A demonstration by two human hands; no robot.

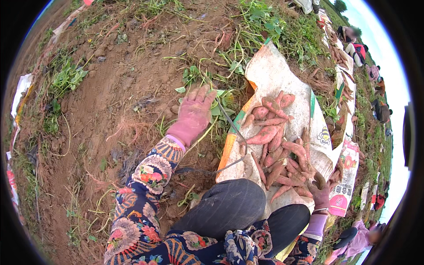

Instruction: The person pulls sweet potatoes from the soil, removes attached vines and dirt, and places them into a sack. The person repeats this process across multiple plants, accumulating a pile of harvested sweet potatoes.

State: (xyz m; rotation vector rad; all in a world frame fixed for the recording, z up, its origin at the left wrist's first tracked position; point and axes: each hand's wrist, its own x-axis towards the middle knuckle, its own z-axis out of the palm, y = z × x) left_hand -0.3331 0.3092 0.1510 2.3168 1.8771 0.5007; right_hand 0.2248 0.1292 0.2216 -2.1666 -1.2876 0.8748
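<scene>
My left hand, in a dirty pink glove, reaches out over sweet potato vines left of the sack. Its palm faces down and the fingertips meet the leaves; whether it grips a stem I cannot tell. A thin dark strap runs beside it. My right hand, gloved too, is at the lower right edge of a heap of sweet potatoes, its fingers curled near the roots; a hold on one is not clear. The heap lies on a flattened white woven sack before my knees.
Bare brown soil with stringy roots and vines spreads to the left. More woven sacks with sweet potatoes form a row at the right. Several people crouch along the field's right side, one person at the lower right.
</scene>
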